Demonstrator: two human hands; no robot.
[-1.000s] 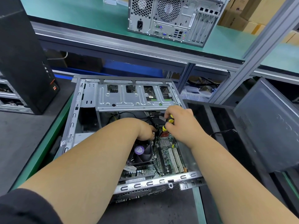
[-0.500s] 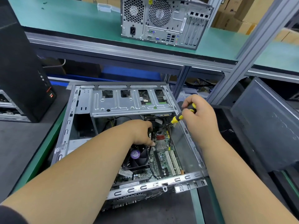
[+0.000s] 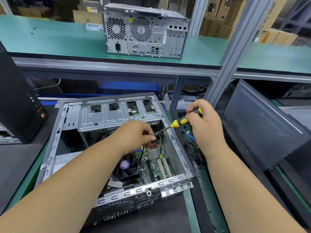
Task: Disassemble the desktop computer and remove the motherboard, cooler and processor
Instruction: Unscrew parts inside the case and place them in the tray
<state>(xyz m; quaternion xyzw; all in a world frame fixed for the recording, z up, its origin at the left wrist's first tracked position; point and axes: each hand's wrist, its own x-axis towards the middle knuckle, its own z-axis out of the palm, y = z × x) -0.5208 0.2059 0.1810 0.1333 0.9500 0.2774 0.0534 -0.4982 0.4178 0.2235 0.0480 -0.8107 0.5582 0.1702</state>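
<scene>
Nearest, the open desktop case (image 3: 107, 167) is seen lying on its side on a dark mat (image 3: 151, 221). The motherboard (image 3: 156, 163) is still seated on the case floor, with the cooler (image 3: 126, 167) mounted on it; the processor is presumably hidden beneath. The left hand (image 3: 138, 137) is reached inside, fingers curled as if pinching a thin black cable (image 3: 140, 158). A yellow-and-black screwdriver (image 3: 183, 121) is gripped by the right hand (image 3: 204, 121), its shaft angled down into the case. The board is judged stiff, light and fragile; it is best held by its bare edges. The cooler is judged heavier and is best taken by its frame. The case edges are judged sharp. Beyond, a black tower (image 3: 18, 106) is noted at left, a removed side panel (image 3: 262, 125) at right, and a second computer (image 3: 144, 31) on the green shelf (image 3: 50, 41).
</scene>
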